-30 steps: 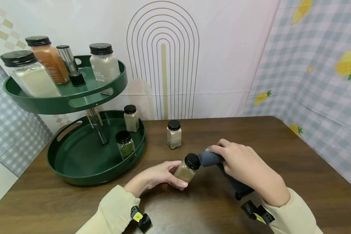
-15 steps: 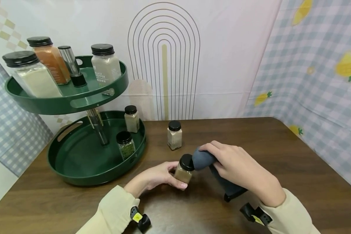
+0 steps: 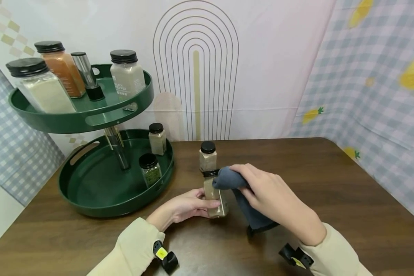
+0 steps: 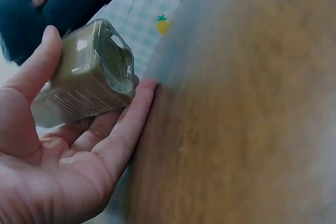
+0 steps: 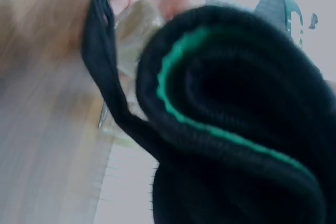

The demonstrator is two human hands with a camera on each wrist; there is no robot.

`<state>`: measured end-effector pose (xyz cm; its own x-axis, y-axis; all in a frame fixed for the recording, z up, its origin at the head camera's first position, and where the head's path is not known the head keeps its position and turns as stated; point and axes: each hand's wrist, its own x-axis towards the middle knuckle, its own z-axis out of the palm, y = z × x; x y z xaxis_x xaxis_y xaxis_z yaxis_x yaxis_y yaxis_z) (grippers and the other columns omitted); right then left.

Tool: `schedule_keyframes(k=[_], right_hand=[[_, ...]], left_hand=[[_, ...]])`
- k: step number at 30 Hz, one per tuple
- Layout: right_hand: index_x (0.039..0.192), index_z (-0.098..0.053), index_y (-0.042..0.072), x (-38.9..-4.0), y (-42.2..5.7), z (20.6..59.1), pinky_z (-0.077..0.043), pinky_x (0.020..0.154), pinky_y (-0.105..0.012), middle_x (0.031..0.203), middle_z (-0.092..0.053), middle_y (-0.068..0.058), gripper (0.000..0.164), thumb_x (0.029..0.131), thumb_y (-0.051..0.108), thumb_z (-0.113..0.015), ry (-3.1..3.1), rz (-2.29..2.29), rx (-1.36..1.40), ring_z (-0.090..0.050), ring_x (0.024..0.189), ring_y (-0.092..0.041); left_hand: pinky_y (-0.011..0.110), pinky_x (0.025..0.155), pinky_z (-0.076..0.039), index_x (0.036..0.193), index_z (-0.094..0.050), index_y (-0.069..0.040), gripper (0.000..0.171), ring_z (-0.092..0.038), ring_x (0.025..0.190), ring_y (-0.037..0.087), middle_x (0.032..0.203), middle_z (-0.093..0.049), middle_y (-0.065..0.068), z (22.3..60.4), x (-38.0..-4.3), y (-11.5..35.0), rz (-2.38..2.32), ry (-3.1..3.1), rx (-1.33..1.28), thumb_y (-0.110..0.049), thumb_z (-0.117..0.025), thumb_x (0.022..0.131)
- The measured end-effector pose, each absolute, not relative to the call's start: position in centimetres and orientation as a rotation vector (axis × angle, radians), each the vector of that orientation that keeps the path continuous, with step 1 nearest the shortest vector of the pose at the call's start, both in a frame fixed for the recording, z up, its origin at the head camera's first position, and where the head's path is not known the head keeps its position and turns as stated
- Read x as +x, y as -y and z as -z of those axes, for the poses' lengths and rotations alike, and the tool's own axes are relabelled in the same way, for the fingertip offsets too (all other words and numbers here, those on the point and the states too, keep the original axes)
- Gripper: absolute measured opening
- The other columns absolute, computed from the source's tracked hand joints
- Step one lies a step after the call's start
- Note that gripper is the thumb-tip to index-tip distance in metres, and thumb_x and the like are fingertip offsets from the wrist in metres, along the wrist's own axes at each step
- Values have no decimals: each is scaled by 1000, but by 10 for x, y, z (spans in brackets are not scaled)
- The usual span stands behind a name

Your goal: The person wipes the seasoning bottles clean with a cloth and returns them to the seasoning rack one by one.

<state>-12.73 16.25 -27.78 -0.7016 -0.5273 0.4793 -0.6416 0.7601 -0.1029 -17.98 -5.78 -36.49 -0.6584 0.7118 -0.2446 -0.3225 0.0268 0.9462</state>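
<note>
My left hand [image 3: 186, 207] grips a small square glass spice jar [image 3: 210, 191] with a black lid and tan powder inside. The jar is held nearly upright, and its glass base [image 4: 116, 64] faces the left wrist camera. From the right, my right hand [image 3: 272, 193] pinches a folded blue-grey cloth [image 3: 252, 212], its bunched end against the jar just below the lid. The cloth's dark, green-edged folds [image 5: 220, 145] and hanging loop fill much of the right wrist view and hide the right fingers there.
Just behind the held jar stands a similar jar [image 3: 207, 158] on the wooden table [image 3: 296, 165]. At left, a green two-tier tray [image 3: 89, 209] carries two small jars below; larger jars and a steel grinder [image 3: 87, 76] are above.
The held jar has turned from leaning right to nearly upright, its lid now pointing away. My right hand and the cloth have moved left, following the lid.
</note>
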Motion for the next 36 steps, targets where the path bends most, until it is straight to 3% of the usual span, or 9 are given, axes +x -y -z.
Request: schedule_keyframes(k=[13, 24, 36], right_hand=[[111, -64, 19, -128, -155, 289, -50, 58, -28, 101, -59, 3, 38, 76, 6, -72, 2518, -242, 968, -62, 74, -11], [105, -66, 22, -126, -159, 286, -51, 62, -29, 96, -60, 4, 35, 77, 1, -68, 2676, -257, 1064, -61, 73, -12], [99, -66, 25, -122, -161, 283, -44, 58, -23, 89, -58, 9, 40, 74, -6, -63, 2778, -311, 1139, -53, 66, -5]], left_hand=[[29, 81, -49, 134, -43, -3, 51, -60, 91, 11, 107, -63, 0, 366, -176, 49, -1678, -1609, 478, -9, -63, 87], [27, 78, -50, 125, -45, 8, 40, -59, 87, 10, 98, -62, -2, 369, -179, 54, -1695, -1603, 449, 0, -56, 87], [33, 90, -48, 128, -43, 6, 47, -60, 96, 14, 106, -62, 2, 372, -183, 61, -1710, -1509, 410, 4, -60, 84]])
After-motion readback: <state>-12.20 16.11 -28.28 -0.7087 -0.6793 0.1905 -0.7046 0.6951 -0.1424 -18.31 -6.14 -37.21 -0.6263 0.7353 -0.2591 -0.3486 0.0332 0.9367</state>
